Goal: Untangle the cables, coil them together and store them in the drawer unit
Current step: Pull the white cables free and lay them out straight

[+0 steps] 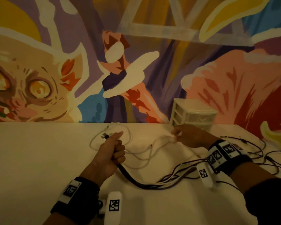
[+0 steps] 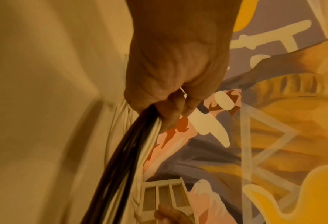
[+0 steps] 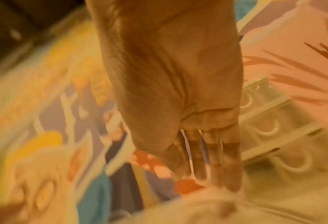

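Note:
My left hand (image 1: pixel 116 147) grips a bundle of black and white cables (image 1: pixel 136 180) in a fist, with their plugs (image 1: pixel 106 135) sticking out past the thumb. In the left wrist view the same bundle (image 2: pixel 128 151) trails down from the left hand (image 2: pixel 171 97). White cable loops (image 1: pixel 136 153) sprawl on the white cloth between both hands. My right hand (image 1: pixel 187 135) reaches over those loops with its fingers stretched out; in the blurred right wrist view its fingers (image 3: pixel 215 159) are straight and hold nothing. A white drawer unit (image 1: pixel 192 115) stands at the back right against the wall.
Dark thin cables (image 1: pixel 250 151) lie tangled on the cloth at the right, behind my right wrist. A painted mural wall (image 1: pixel 104 62) closes off the back of the table. The drawers (image 3: pixel 270 128) of the unit are shut.

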Demonstrator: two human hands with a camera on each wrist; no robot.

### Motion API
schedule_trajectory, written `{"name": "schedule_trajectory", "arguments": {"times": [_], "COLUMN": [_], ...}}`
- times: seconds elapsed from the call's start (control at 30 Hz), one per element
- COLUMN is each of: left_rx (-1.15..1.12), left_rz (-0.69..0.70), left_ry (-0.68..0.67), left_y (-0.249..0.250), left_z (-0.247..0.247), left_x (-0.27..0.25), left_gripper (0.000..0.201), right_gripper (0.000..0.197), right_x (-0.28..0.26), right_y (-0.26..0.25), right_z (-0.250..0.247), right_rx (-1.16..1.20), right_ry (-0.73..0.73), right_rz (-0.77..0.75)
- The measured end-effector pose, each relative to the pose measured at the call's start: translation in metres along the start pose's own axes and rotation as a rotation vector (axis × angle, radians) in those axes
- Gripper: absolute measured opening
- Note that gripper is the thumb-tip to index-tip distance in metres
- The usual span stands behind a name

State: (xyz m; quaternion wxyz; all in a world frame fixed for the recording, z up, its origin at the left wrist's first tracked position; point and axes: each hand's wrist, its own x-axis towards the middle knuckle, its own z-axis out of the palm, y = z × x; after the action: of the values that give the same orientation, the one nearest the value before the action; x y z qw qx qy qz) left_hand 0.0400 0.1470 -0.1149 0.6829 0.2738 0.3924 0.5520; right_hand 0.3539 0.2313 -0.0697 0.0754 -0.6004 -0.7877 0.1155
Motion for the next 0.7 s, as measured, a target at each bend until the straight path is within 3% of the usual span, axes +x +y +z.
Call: {"name": "schedule_trajectory", "arguments": {"times": [0.1, 0.27, 0.33, 0.43, 0.5, 0.6, 0.7], "left_rx": [-0.005, -0.043, -0.053, -0.06, -0.063, -0.07, -0.065], "left_rz": [-0.013, -0.001, 0.001, 0.024, 0.019, 0.006, 0.001], "left_ry": [0.001, 0.023, 0.032, 0.044, 0.059, 0.07, 0.068], "left_y": [-0.002, 0.001, 0.001, 0.002, 0.001, 0.001, 0.0], "left_z": [-0.003, -0.005, -0.006, -0.008, -0.008, -0.009, -0.009], "left_x": [0.002, 0.001, -0.001, -0.002, -0.002, -0.002, -0.001], "left_gripper": [0.049, 0.047, 0.047, 0.048, 0.048, 0.047, 0.046], "right_gripper": [0.031, 0.009, 0.015, 0.019, 0.017, 0.017, 0.015], "right_x": [0.017, 0.012, 0.005, -0.015, -0.028, -0.036, -0.027], "right_y": [0.014, -0.012, -0.028, -0.057, -0.072, -0.087, -0.091], "right_z": [0.016, 0.005, -0.007, -0.032, -0.041, -0.031, -0.006], "right_rx": [-0.333, -0.277, -0.171, 0.248, 0.723, 1.538, 1.971], "right_ry": [-0.084, -0.135, -0.004, 0.415, 0.612, 0.57, 0.399], "right_rz": [-0.065, -0.036, -0.031, -0.038, -0.07, -0.134, -0.072]}}
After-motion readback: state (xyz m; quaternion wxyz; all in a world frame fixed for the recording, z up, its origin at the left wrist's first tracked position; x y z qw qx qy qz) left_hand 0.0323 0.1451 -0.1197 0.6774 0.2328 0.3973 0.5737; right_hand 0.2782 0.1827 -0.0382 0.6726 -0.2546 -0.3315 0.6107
